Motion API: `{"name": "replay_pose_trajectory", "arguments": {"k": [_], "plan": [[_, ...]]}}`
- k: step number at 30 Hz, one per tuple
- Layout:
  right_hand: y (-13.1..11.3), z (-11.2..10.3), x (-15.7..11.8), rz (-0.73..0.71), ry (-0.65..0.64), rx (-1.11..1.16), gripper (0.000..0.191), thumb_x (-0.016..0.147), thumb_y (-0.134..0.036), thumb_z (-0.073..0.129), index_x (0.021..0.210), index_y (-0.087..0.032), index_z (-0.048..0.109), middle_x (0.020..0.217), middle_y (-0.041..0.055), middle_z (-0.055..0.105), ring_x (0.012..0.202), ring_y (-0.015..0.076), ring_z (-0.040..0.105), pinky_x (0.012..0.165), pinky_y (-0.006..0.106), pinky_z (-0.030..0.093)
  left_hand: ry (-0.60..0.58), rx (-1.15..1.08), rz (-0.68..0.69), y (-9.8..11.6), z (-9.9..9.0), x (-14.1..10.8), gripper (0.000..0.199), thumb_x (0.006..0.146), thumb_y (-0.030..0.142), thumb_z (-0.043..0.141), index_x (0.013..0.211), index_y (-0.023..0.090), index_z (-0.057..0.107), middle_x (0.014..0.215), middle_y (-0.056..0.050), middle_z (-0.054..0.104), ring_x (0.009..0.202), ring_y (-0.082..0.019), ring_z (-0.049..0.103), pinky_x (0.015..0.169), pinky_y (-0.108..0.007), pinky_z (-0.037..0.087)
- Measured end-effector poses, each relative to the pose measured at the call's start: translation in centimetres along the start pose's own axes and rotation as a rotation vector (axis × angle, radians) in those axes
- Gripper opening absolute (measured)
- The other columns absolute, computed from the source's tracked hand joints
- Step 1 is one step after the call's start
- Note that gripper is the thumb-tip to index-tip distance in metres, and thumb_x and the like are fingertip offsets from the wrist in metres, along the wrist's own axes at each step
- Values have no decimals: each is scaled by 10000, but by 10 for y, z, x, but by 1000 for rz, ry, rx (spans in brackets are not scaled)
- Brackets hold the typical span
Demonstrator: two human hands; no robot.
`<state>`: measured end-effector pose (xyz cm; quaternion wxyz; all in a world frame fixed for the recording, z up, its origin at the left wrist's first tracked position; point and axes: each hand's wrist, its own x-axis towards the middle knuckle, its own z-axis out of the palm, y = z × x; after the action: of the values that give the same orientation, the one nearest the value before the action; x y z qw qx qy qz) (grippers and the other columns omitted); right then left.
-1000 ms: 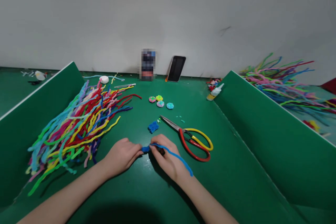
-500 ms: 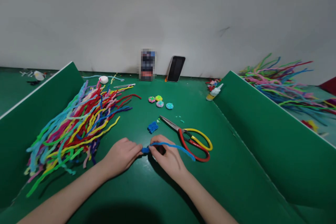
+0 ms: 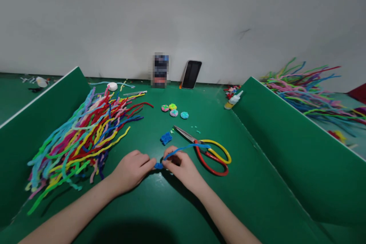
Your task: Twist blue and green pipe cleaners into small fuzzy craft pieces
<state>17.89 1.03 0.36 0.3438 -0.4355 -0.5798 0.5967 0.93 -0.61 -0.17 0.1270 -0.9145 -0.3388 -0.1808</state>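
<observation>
Between my two hands is a blue pipe cleaner (image 3: 190, 146), its near part bunched into a small folded piece and its long tail running up and right over my right hand. My left hand (image 3: 134, 168) is closed, pinching the left end of the folded part. With thumb and forefinger my right hand (image 3: 182, 167) pinches it on the other side. A flat folded blue pipe-cleaner piece (image 3: 166, 138) lies just beyond my fingers. Scissors (image 3: 206, 150) with one red and one yellow handle rest to the right, the tail passing above them.
A heap of coloured pipe cleaners (image 3: 94, 133) covers the left side. Several small round pieces (image 3: 174, 113) lie ahead. A phone (image 3: 191, 74) leans on the wall; a glue bottle (image 3: 233, 100) stands by the right green divider (image 3: 300, 152). Tweezers (image 3: 135, 93) lie at the back.
The pipe cleaner's free tail has swung upward, away from me, and now arches over the scissors' handles. Both hands stay in nearly the same place, still pinching.
</observation>
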Motion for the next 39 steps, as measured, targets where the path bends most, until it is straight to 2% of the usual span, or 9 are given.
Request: {"name": "replay_pose_trajectory", "arguments": {"k": [5, 11, 17, 23, 29, 39], "plan": [[2, -2, -1, 91, -69, 85, 73, 593, -179, 484, 634, -170, 424, 511, -78, 353, 457, 60, 353, 461, 191, 278, 8, 10, 21, 1, 1, -1, 213, 858, 200, 275, 838, 158, 483, 549, 7, 523, 485, -106, 438, 513, -236, 318], [3, -6, -2, 84, -150, 136, 76, 609, -201, 509, 663, -158, 477, 505, -76, 348, 468, 57, 311, 466, 188, 252, 48, -9, 56, 3, -1, -1, 175, 846, 173, 311, 849, 135, 482, 538, 7, 535, 486, -103, 452, 519, -242, 339], [-1, -8, -2, 113, -197, 178, 70, 607, -198, 514, 642, -170, 461, 433, -97, 300, 414, 52, 273, 412, 178, 191, 76, -6, 51, 5, 0, 1, 179, 842, 175, 322, 843, 134, 496, 547, 2, 544, 513, -108, 482, 550, -258, 374], [-2, -7, -3, 139, -186, 224, 63, 605, -173, 507, 635, -173, 453, 397, -109, 300, 375, 42, 260, 381, 168, 180, 8, 31, 63, 5, 1, 2, 237, 850, 183, 304, 972, 67, 470, 540, -6, 528, 504, -127, 469, 533, -267, 374], [-4, -9, -4, 172, -218, 222, 65, 608, -163, 521, 641, -165, 465, 395, -102, 366, 371, 41, 317, 381, 157, 217, -13, 13, 44, 5, 0, 2, 274, 854, 187, 270, 729, 138, 508, 507, 2, 487, 489, -123, 435, 534, -259, 362], [-13, -10, -9, 275, -285, 305, 73, 559, -128, 541, 596, -161, 488, 416, -80, 472, 392, 44, 375, 419, 162, 269, 81, 11, 101, 5, -5, 1, 199, 823, 127, 318, 755, 141, 505, 508, 12, 482, 508, -110, 415, 599, -256, 391]]}}
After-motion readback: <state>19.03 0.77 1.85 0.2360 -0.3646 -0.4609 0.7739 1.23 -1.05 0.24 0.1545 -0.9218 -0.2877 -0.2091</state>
